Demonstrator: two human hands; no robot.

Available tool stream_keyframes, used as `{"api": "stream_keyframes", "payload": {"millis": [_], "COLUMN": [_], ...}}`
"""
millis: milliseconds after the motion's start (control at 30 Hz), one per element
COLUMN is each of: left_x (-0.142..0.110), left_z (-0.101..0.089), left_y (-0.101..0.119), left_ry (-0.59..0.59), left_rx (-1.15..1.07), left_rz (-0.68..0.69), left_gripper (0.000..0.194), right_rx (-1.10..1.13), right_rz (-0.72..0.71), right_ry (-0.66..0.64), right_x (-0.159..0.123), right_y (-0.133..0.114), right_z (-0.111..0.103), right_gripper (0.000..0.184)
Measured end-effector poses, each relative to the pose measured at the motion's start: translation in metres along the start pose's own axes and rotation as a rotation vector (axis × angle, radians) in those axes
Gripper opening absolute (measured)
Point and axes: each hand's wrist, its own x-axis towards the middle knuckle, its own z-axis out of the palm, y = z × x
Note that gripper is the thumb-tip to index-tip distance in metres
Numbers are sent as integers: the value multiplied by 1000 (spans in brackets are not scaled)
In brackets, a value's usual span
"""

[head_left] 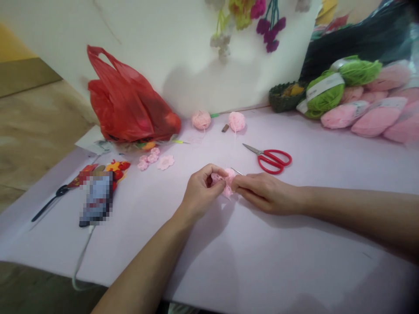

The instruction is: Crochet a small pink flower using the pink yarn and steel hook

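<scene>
Pinched between the thumb and fingers of my left hand [204, 185] is a small pink crochet piece [229, 178]. My right hand [265, 192] is closed on a thin metal crochet hook [237, 171], whose shaft shows at the edge of the pink work. The fingers hide the rest of the hook and part of the piece. A pale strand runs up from the work toward a pink yarn ball [237, 121]. Red-handled scissors [271, 159] lie just beyond my right hand. Pink crocheted flowers [166, 162] rest to the left.
A red plastic bag [127, 100] stands at the back left, near a second yarn ball [200, 119]. Green yarn skeins [325, 93] and pink skeins [379, 115] are piled at the back right beside a dark basket [284, 97]. A blurred device [97, 198] with a white cable lies left.
</scene>
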Motion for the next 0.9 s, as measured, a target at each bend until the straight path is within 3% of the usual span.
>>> {"api": "stream_keyframes", "payload": {"millis": [133,233,433,667,900], "left_x": [1,2,1,-2,-5], "left_z": [-1,-3,-4,-6,-4], "left_y": [-2,-1,-3,-4,8], "left_ry": [-14,-23,-168,-223,-223], "left_rx": [-12,-41,-103,-118,-192], "left_rz": [-7,-22,-40,-50,-46], "left_gripper": [12,15,20,25,22], "right_rx": [46,116,181,244,219], "right_rz": [31,179,410,531,581], "right_ry": [15,59,159,202,339], "right_x": [2,3,7,10,9], "right_y": [-3,-1,9,10,14], "right_z": [-1,-2,-9,-14,-18], "right_gripper": [16,16,8,11,11]}}
